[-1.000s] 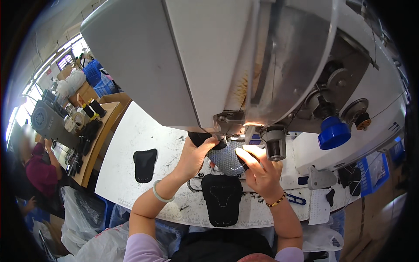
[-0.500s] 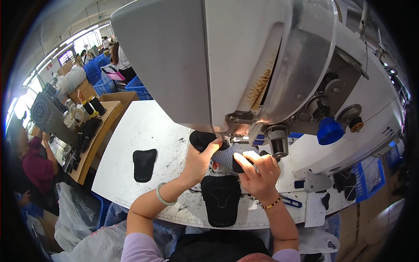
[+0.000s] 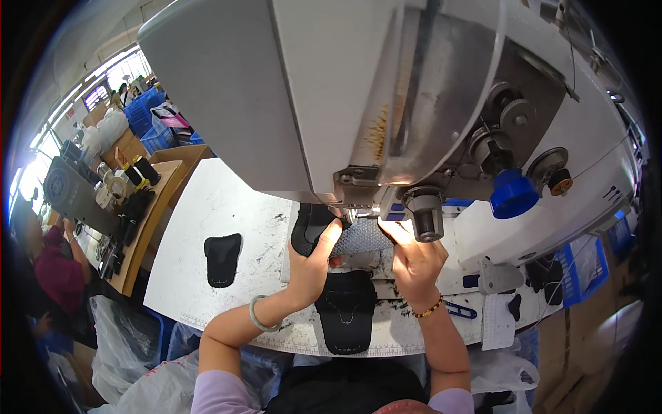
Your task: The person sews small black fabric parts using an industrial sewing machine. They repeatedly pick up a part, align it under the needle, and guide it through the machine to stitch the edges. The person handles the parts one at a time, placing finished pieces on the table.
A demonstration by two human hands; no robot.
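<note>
A large white and grey sewing machine (image 3: 386, 103) fills the upper picture. Under its needle lies a grey mesh shoe piece (image 3: 360, 238) joined to a black padded piece (image 3: 308, 228). My left hand (image 3: 312, 265) grips the black and mesh pieces from the left, thumb up near the needle. On the right, my right hand (image 3: 414, 259) presses the mesh edge with its fingers beside the lit presser foot. A black tongue-shaped piece (image 3: 346, 310) lies on the white table (image 3: 214, 214) between my wrists.
Another black tongue piece (image 3: 223, 259) lies to the left on the table. A wooden side bench (image 3: 148, 214) with thread cones and tools stands further left, with a person in a red top (image 3: 55, 272) beyond it. Blue crates (image 3: 148, 114) are behind. Blue scissors (image 3: 455, 310) lie right.
My head has moved closer to the machine. Both hands have stayed on the mesh piece under the needle, shifting it slightly.
</note>
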